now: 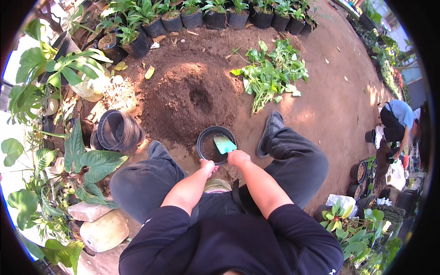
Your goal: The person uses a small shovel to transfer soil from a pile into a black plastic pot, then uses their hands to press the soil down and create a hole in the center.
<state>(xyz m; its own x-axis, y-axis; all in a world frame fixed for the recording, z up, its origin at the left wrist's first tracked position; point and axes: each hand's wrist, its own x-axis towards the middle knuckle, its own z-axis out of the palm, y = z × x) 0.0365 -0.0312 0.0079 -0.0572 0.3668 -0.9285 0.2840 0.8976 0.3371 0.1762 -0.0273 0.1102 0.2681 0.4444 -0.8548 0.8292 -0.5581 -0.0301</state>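
Note:
A round black plastic pot (200,147) with brown soil in it stands on the ground between my feet. My left hand (209,167) grips its near rim, at the left. In my right hand (238,157) is a hand trowel (224,143) with a green blade, which lies over the soil inside the pot. Just beyond the pot rises a mound of loose soil (172,99) with a hollow in its middle. To the right of the mound lies a heap of uprooted leafy green plants (271,74).
Nested black plastic pots (120,130) lie tilted at the left, near large-leaved plants. Potted seedlings in black bags (192,20) line the far side. A rock (103,230) sits at lower left. A co-worker (398,120) bends over at the far right, near more pots (359,172).

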